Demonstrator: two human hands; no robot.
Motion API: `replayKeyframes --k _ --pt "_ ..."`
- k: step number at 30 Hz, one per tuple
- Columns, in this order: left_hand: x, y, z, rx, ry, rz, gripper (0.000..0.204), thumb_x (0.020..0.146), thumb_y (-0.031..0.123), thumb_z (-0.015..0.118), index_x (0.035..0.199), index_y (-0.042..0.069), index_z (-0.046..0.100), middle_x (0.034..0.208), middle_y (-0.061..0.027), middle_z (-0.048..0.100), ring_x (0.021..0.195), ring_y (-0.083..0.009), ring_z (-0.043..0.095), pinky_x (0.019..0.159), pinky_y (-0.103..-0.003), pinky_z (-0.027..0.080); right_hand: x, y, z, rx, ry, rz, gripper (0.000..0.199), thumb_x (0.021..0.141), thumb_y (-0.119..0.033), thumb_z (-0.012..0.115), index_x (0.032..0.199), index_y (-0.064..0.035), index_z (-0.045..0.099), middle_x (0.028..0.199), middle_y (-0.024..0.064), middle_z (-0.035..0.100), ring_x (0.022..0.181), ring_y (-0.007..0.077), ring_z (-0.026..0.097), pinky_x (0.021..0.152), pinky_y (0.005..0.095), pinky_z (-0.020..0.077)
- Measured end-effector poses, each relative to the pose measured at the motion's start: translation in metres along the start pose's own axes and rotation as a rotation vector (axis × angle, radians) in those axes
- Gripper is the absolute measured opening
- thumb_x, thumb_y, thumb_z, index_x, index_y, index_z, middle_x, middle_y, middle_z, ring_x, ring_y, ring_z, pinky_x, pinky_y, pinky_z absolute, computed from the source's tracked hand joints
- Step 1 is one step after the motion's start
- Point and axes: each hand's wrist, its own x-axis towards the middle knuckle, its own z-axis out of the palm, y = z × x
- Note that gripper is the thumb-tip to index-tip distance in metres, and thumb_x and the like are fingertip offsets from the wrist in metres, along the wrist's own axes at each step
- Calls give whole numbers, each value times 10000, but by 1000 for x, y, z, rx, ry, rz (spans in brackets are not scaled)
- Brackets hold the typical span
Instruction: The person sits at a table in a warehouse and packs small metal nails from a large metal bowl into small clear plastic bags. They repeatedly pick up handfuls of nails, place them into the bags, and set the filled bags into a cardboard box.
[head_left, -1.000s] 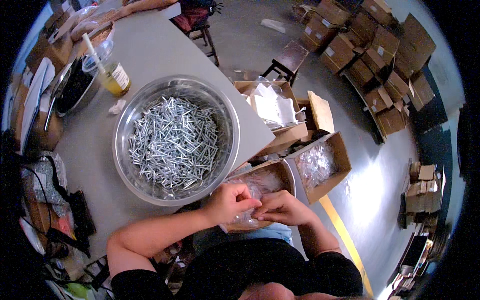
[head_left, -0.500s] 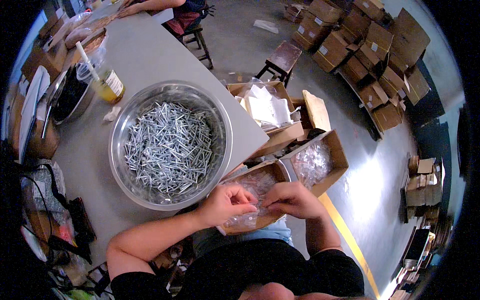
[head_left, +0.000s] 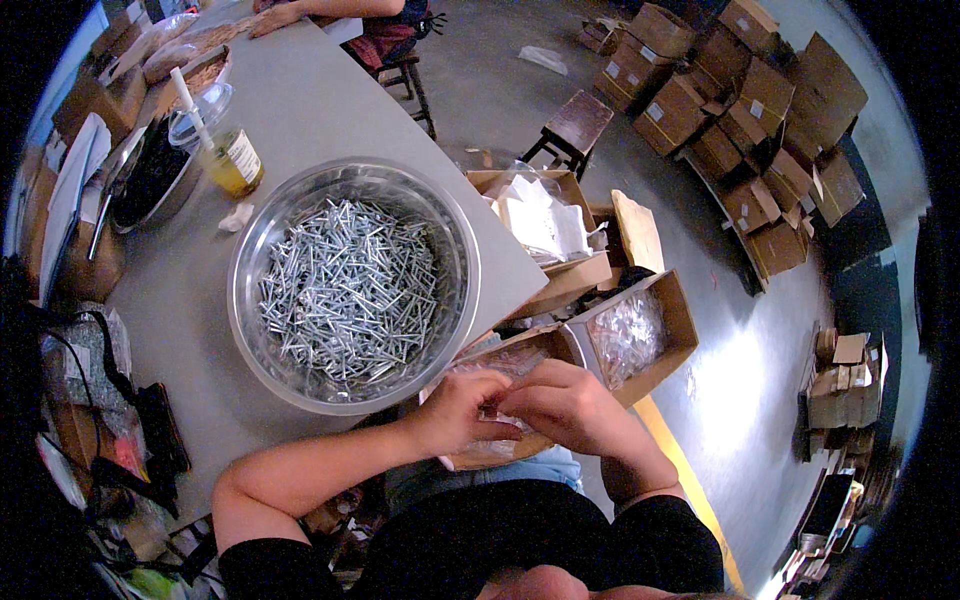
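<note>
My left hand and my right hand meet over an open cardboard box at my lap, which holds clear plastic bags. The fingers of both hands are closed in a pinch and touch each other. Whatever sits between the fingertips is too small and hidden to name. Left of my hands, on the table, stands a wide steel bowl with a heap of silvery screws or nails in it. Beside my right hand is a second carton with clear plastic bags inside.
On the grey table stand a plastic cup with a straw and a dark-filled pan. Across the table a person's arm rests. A carton of white papers, a wooden stool and stacked cartons lie beyond.
My right hand has moved left and its fingers now touch those of my left hand. The view has shifted slightly, so the bowl and table appear a little further right.
</note>
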Motion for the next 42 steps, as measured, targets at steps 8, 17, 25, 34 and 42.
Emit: replayKeyframes --k 8,17,25,34,42 --pt "-3 -6 0 -52 -72 15 425 674 337 845 878 26 640 818 -126 629 768 -278 624 708 -375 479 6 -15 12 72 -36 41 219 773 -122 714 971 -47 659 909 131 641 861 317 647 745 394 540" --pt "-1 7 -4 -176 -75 -87 501 672 313 865 982 4 622 890 -112 638 819 -209 625 752 -337 494 7 -4 6 -116 -42 -137 195 727 -125 735 898 -66 661 1029 119 643 982 338 617 775 421 535" --pt "-2 3 -1 -6 180 39 203 840 73 671 1015 14 587 921 -149 634 865 -289 633 799 -362 497 -9 18 12 -141 190 50 165 709 -45 774 820 -41 651 791 101 648 705 263 656 616 354 538" --pt "-2 3 7 113 175 -61 136 852 80 616 954 8 561 905 -176 594 862 -360 594 764 -439 481 -18 27 21 -129 107 217 96 764 -39 695 848 -48 649 780 131 637 730 322 654 614 373 527" --pt "-34 -13 30 669 -679 73 301 799 272 662 931 3 697 1242 -169 570 1144 -340 524 885 -466 499 -73 70 -39 -595 408 769 152 807 -162 701 935 -85 671 816 149 679 714 309 672 621 400 530"
